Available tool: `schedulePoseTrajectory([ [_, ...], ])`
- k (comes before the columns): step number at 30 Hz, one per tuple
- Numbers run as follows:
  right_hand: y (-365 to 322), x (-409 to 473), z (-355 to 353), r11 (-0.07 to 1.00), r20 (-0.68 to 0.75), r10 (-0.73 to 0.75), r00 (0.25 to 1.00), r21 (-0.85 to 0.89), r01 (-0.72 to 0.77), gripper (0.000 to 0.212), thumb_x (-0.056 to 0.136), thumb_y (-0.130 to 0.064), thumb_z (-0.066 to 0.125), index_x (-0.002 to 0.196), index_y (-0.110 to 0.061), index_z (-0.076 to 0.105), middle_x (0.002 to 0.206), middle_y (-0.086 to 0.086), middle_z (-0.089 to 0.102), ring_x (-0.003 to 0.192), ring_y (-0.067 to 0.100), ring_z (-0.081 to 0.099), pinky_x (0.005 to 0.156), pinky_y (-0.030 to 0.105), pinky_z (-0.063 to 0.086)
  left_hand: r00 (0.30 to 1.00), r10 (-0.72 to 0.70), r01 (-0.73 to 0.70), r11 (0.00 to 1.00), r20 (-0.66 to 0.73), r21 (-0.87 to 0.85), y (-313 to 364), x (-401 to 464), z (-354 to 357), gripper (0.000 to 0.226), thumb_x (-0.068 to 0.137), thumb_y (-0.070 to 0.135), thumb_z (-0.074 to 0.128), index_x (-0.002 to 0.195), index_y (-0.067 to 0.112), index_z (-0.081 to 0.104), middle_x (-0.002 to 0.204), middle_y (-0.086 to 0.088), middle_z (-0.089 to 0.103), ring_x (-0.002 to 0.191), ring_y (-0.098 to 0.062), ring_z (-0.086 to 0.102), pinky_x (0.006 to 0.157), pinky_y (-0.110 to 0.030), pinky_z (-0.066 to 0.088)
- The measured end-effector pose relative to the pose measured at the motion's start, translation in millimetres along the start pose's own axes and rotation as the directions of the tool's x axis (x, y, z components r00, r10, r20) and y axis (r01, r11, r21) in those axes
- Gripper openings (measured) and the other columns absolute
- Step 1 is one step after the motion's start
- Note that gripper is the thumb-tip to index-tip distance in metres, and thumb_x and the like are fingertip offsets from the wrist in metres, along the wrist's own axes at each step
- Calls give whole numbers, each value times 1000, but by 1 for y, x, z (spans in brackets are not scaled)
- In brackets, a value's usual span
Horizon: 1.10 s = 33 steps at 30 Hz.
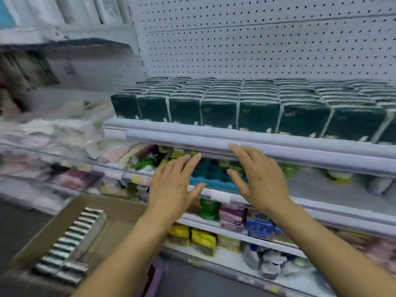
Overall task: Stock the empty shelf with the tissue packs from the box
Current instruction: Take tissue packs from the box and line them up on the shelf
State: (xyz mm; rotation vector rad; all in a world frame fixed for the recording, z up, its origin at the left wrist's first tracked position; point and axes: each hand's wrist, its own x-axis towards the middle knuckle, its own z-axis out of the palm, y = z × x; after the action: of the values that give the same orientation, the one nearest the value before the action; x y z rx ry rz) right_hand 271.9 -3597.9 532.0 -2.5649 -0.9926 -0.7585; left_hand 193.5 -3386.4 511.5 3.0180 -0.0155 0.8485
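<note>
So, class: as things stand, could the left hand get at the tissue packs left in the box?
Probably yes: the left hand is open and holds nothing, and the box is open-topped, with its packs uncovered.

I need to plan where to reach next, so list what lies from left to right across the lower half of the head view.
Cardboard box with a row of tissue packs in it → left hand, open and empty → right hand, open and empty, below the stocked shelf.
</note>
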Motion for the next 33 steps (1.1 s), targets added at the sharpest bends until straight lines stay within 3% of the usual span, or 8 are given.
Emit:
schedulePoseTrajectory([
  [5,-109,7,71,993,102,-76,992,101,66,51,97,-42,47,142,-19,43,128,7,57,102,30,58,69,38,49,981,-134,123,989,140,81,-119,-86,-13,70,86,52,64,146,27,38,126,0,60,106,-26,62,79,-40,52],
  [8,-166,8,111,980,176,-108,979,182,75,50,95,-40,54,139,-18,46,130,7,56,103,30,58,66,39,52,936,-264,238,962,234,133,-183,-135,-17,71,84,52,65,145,25,40,120,-1,62,99,-26,63,71,-37,52],
  [14,-250,9,179,954,357,-179,917,289,73,44,96,-43,51,135,-24,49,128,1,55,111,25,56,64,37,54,805,-456,437,888,379,142,-275,-210,-12,69,91,50,57,150,27,32,137,0,54,122,-26,52,92,-41,47],
  [17,-277,7,208,948,459,-212,863,313,67,45,99,-44,44,141,-27,42,136,-2,48,122,20,48,78,36,51,726,-522,506,846,448,167,-310,-235,-1,67,92,51,55,151,29,30,141,2,50,128,-23,48,96,-41,44],
  [22,-312,12,254,946,622,-250,742,319,52,45,100,-43,42,142,-29,40,137,-2,46,126,19,44,86,36,48,629,-556,573,804,544,159,-356,-270,25,63,91,49,59,146,26,38,137,-2,54,123,-26,51,93,-43,48],
  [29,-357,33,339,919,681,-308,664,394,22,41,99,-40,45,137,-28,46,138,-3,48,125,17,46,91,32,44,534,-531,618,776,658,125,-431,-288,75,43,91,42,62,130,25,57,123,4,64,105,-17,62,81,-35,53],
  [33,-387,35,400,910,738,-317,596,413,-28,37,99,-38,46,135,-30,46,132,-4,50,120,16,49,91,33,46,437,-480,624,771,761,127,-475,-299,119,37,93,40,61,127,27,59,120,2,65,102,-17,62,86,-37,53],
])
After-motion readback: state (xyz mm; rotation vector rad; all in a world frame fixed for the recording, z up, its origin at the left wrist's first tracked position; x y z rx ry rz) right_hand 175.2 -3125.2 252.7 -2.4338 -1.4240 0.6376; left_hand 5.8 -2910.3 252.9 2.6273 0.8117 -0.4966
